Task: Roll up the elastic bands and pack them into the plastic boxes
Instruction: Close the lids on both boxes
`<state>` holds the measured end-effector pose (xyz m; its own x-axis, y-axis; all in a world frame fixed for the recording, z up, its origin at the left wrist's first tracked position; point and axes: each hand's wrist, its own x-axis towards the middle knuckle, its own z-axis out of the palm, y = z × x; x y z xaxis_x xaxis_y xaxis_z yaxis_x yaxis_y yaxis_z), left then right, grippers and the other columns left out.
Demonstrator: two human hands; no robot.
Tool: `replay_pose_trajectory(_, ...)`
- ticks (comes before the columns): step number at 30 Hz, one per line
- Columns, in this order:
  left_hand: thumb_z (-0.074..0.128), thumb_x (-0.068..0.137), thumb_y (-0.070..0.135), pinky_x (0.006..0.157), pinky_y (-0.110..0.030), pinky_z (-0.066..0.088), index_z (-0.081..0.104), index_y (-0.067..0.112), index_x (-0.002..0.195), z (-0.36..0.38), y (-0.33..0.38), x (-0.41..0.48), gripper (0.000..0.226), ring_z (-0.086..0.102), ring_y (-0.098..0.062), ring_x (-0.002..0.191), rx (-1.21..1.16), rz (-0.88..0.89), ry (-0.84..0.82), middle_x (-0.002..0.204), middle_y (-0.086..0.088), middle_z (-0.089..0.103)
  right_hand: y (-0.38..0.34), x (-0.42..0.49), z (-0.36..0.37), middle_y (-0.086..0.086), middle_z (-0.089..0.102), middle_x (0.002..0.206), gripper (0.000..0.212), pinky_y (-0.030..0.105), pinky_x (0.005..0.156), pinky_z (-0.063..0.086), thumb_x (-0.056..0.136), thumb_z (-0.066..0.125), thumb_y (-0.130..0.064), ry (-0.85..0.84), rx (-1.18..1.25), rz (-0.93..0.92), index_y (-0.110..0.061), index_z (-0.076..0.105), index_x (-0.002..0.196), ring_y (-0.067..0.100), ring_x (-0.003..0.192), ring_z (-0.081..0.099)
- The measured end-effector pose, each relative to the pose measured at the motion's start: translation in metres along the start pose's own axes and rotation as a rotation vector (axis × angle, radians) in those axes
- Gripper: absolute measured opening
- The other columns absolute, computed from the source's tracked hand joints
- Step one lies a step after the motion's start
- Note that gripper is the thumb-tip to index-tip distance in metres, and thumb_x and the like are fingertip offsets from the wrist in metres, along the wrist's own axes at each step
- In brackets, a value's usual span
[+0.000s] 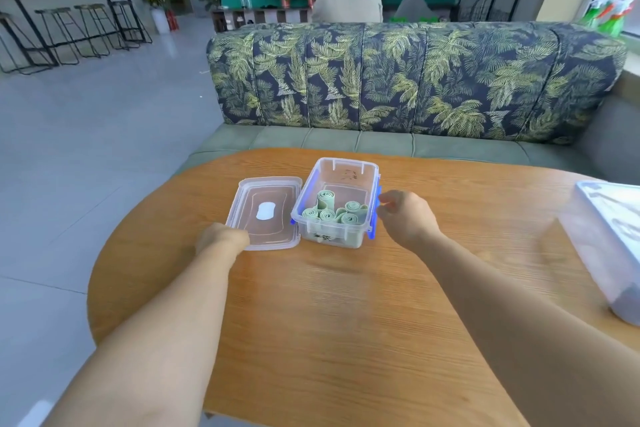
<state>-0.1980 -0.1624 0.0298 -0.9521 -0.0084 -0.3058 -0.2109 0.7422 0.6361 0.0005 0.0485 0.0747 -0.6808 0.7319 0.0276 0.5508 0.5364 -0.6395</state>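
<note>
- Clear rectangular plastic box with blue side latches (360, 180), open, sits mid-table on the round-edged wooden table (346, 305); long axis runs away from the camera, far end leaning slightly right.
- Inside, bunched at the near end: rolled pale green elastic bands (334, 211), about five. One roll lies on its side pointing away from the camera; the others stand on end, spirals up.
- Clear flat plastic lid with a white oval label (265, 211) lies flat just left of the box, same axis, edges near touching.
- Left hand (221, 239) at the lid's near-left corner, back of hand up; fingers hidden over the edge, maybe gripping it, cannot tell.
- Right hand (405, 215) just beside the box's right wall by the latches, fingers loosely curled, nothing held; contact unclear.
- Second clear lidded plastic box (602, 246), blurred, at the table's right edge, well apart.
- Leaf-print sofa (415, 80) behind the table; a person in a white cap (346, 0) sits beyond, back turned.
</note>
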Motion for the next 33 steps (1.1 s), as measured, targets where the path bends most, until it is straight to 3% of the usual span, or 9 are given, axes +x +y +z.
replay_pose_trajectory(4,0.066,0.081,0.0,0.082,-0.033,0.054,0.056,0.004,0.115,-0.003,-0.005,0.009,0.036,0.058,-0.023,0.087,-0.393,-0.142,-0.075,0.097,-0.011,0.057,-0.005,-0.003,-0.003,0.008,0.069,0.108,0.032,0.033,0.081,0.05,0.089,0.047,-0.013,0.016,0.001,-0.004,-0.014,0.065,0.115,0.029,0.099,0.059)
replay_pose_trajectory(9,0.045,0.095,0.0,0.082,-0.032,0.054,0.048,0.004,0.13,-0.013,-0.004,0.009,0.036,0.062,-0.025,0.095,-0.729,-0.191,-0.116,0.12,-0.012,0.057,-0.015,-0.007,-0.008,0.008,0.066,0.117,0.037,0.031,0.082,0.047,0.09,0.046,-0.014,0.015,-0.015,-0.012,-0.016,0.062,0.123,0.03,0.106,0.058)
replay_pose_trajectory(14,0.046,0.096,0.001,0.072,-0.024,0.051,0.056,-0.001,0.109,-0.027,0.016,-0.007,0.016,0.064,-0.015,0.079,-0.841,-0.118,-0.036,0.089,-0.005,0.061,-0.027,-0.014,-0.014,0.006,0.064,0.124,0.039,0.03,0.089,0.046,0.091,0.047,-0.016,0.022,0.007,-0.035,-0.018,0.06,0.128,0.027,0.113,0.056)
replay_pose_trajectory(16,0.055,0.09,0.003,0.06,-0.024,0.046,0.058,0.004,0.103,-0.034,0.025,-0.013,0.013,0.059,-0.015,0.072,-0.785,0.007,0.091,0.087,-0.003,0.063,-0.034,-0.017,-0.016,0.008,0.064,0.123,0.039,0.034,0.092,0.048,0.09,0.049,-0.016,0.03,0.023,-0.067,-0.017,0.06,0.127,0.028,0.113,0.057)
replay_pose_trajectory(19,0.052,0.088,0.007,0.069,-0.032,0.049,0.05,0.015,0.104,-0.042,0.036,-0.037,0.018,0.061,-0.024,0.083,-0.538,0.272,0.339,0.101,0.002,0.065,-0.05,-0.023,-0.019,0.003,0.066,0.112,0.032,0.034,0.085,0.05,0.091,0.05,-0.018,0.02,0.102,-0.117,-0.019,0.064,0.121,0.026,0.1,0.06)
replay_pose_trajectory(22,0.043,0.091,0.007,0.07,-0.039,0.045,0.045,0.018,0.109,-0.046,0.05,-0.087,0.022,0.053,-0.028,0.077,-0.312,0.567,0.501,0.089,0.003,0.058,-0.072,-0.03,-0.021,-0.003,0.064,0.091,0.02,0.028,0.078,0.047,0.093,0.053,-0.028,0.003,0.266,-0.156,-0.02,0.067,0.105,0.018,0.085,0.059)
replay_pose_trajectory(27,0.041,0.099,0.018,0.057,-0.035,0.032,0.05,0.02,0.119,-0.033,0.054,-0.137,0.022,0.062,-0.039,0.073,-0.007,0.903,0.583,0.08,-0.012,0.068,-0.102,-0.039,-0.022,0.005,0.068,0.111,0.054,0.038,0.094,0.051,0.087,0.06,-0.052,-0.077,0.617,-0.062,-0.01,0.063,0.119,0.019,0.104,0.063)
replay_pose_trajectory(31,0.067,0.085,0.011,0.051,-0.023,0.025,0.063,0.015,0.107,-0.017,0.046,-0.158,0.023,0.062,-0.029,0.052,0.073,1.183,0.626,0.065,-0.003,0.068,-0.112,-0.044,-0.028,0.013,0.069,0.087,0.016,0.037,0.077,0.054,0.091,0.063,-0.025,-0.027,0.837,0.0,-0.009,0.064,0.09,0.02,0.071,0.062)
replay_pose_trajectory(33,0.072,0.079,0.013,0.053,-0.021,0.028,0.059,0.019,0.108,-0.015,0.046,-0.155,0.032,0.065,-0.026,0.06,0.072,1.308,0.573,0.075,0.0,0.07,-0.11,-0.045,-0.032,0.014,0.064,0.076,0.007,0.037,0.07,0.051,0.088,0.06,-0.011,0.022,0.894,0.063,-0.007,0.062,0.082,0.021,0.059,0.056)
